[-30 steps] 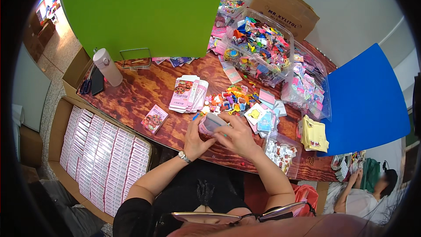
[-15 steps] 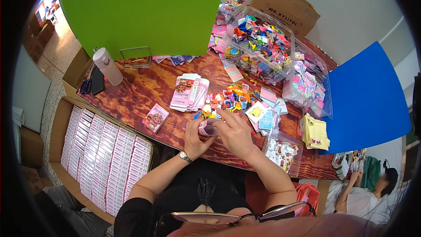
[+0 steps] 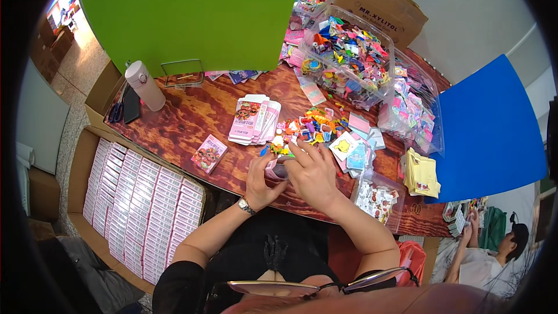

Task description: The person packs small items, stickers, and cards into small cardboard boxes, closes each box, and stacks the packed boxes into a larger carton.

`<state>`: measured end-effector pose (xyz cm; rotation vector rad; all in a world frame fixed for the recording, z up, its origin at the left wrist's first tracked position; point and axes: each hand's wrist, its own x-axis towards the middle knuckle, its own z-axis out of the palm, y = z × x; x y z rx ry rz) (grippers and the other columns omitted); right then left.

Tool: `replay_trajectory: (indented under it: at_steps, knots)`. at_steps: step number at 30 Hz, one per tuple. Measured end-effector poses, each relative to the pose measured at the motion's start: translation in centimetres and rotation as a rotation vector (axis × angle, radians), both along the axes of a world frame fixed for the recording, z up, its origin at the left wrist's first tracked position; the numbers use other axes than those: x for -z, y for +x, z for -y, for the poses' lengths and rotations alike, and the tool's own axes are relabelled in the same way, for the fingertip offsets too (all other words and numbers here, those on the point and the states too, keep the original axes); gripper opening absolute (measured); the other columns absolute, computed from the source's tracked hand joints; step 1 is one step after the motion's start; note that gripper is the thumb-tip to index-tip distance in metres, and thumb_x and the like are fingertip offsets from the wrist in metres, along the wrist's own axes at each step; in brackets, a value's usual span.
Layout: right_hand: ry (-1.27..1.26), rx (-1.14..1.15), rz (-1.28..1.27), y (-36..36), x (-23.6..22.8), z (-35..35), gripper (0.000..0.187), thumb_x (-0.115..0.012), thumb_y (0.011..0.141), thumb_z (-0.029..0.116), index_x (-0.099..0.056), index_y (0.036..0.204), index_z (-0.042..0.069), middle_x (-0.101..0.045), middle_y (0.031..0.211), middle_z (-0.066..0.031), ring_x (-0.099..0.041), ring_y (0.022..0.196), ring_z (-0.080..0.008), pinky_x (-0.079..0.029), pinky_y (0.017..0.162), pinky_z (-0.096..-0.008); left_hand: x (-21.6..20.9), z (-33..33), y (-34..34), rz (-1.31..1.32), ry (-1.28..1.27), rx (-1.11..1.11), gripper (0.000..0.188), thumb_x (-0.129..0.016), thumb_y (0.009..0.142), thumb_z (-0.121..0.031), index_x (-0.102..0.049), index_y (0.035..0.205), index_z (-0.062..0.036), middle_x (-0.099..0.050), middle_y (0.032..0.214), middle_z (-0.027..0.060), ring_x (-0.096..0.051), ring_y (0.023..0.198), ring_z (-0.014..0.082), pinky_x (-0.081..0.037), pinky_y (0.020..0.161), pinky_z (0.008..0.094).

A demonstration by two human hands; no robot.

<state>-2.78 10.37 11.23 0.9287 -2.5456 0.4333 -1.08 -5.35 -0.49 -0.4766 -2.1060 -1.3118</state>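
My left hand (image 3: 261,185) is wrapped round a small pink carton (image 3: 273,168) at the table's near edge, with a watch on that wrist. The carton's top end is open and faces up. My right hand (image 3: 311,177) has its fingers curled over the carton's opening, gripping its rim; anything under the fingertips is hidden. Just beyond lie a heap of small colourful plastic toys (image 3: 319,128) and a stack of flat pink cartons (image 3: 251,122). A finished-looking pink carton (image 3: 209,154) lies to the left. Square picture cards (image 3: 347,146) are spread to the right of my right hand.
Clear bins of colourful trinkets (image 3: 349,52) and packets (image 3: 410,104) stand far right. Nearer are a tray of stickers (image 3: 378,200) and yellow packets (image 3: 422,174). A pink bottle (image 3: 145,87) stands left; below it is a large box of packed cartons (image 3: 139,209). A co-worker (image 3: 488,259) sits right.
My right fingers have shifted further over the carton's opening and cover more of it. My left hand keeps its hold. The whole view has shifted slightly.
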Motion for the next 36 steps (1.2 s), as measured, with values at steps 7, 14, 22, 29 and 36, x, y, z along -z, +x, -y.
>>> replay_trajectory:
  at_steps: [7,14,22,29,36]
  knots:
    - [-0.196,-0.111,-0.086,0.1,1.8,-1.1,0.031,-0.070,0.075,0.013,-0.071,0.106,0.012,-0.067,0.119,-0.0118,-0.067,0.094,-0.0250,-0.052,0.086,-0.0393,-0.1,0.1,0.0,0.073,0.074,0.002,0.080,-0.087,0.062,-0.008,-0.048,0.132,-0.0010,-0.057,0.120,0.0195,-0.058,0.109,0.0379,-0.049,0.092,0.0439]
    - [-0.130,-0.134,-0.111,0.4,0.5,-0.7,0.035,-0.071,0.075,0.010,-0.071,0.110,0.009,-0.067,0.119,-0.0127,-0.068,0.092,-0.0259,-0.053,0.080,-0.0375,0.0,0.2,0.5,0.119,0.124,0.007,0.081,-0.088,0.062,-0.010,-0.047,0.132,0.0000,-0.057,0.120,0.0205,-0.059,0.108,0.0379,-0.050,0.092,0.0437]
    - [-0.314,-0.188,0.151,0.6,-0.6,-0.2,0.027,-0.077,0.077,0.010,-0.071,0.103,0.009,-0.070,0.111,-0.0087,-0.069,0.090,-0.0256,-0.055,0.079,-0.0351,1.2,0.7,0.5,-0.007,0.047,0.020,0.080,-0.087,0.063,-0.009,-0.046,0.131,0.0004,-0.057,0.120,0.0189,-0.058,0.108,0.0384,-0.048,0.093,0.0451]
    - [-0.144,-0.225,-0.040,1.8,-1.5,-0.1,0.020,-0.074,0.078,0.015,-0.069,0.097,0.009,-0.069,0.110,-0.0087,-0.068,0.088,-0.0249,-0.052,0.078,-0.0386,-0.4,1.7,0.0,-0.197,0.063,-0.011,0.073,-0.088,0.066,-0.009,-0.047,0.126,-0.0013,-0.063,0.109,0.0148,-0.061,0.100,0.0327,-0.049,0.089,0.0435]
    - [0.026,-0.182,0.140,1.3,-2.4,0.6,0.013,-0.065,0.077,0.010,-0.065,0.089,0.005,-0.063,0.125,-0.0133,-0.065,0.102,-0.0264,-0.049,0.092,-0.0413,-0.8,1.8,-0.5,-0.271,0.001,-0.007,0.075,-0.089,0.065,-0.012,-0.047,0.127,-0.0013,-0.063,0.112,0.0145,-0.061,0.100,0.0338,-0.050,0.088,0.0443]
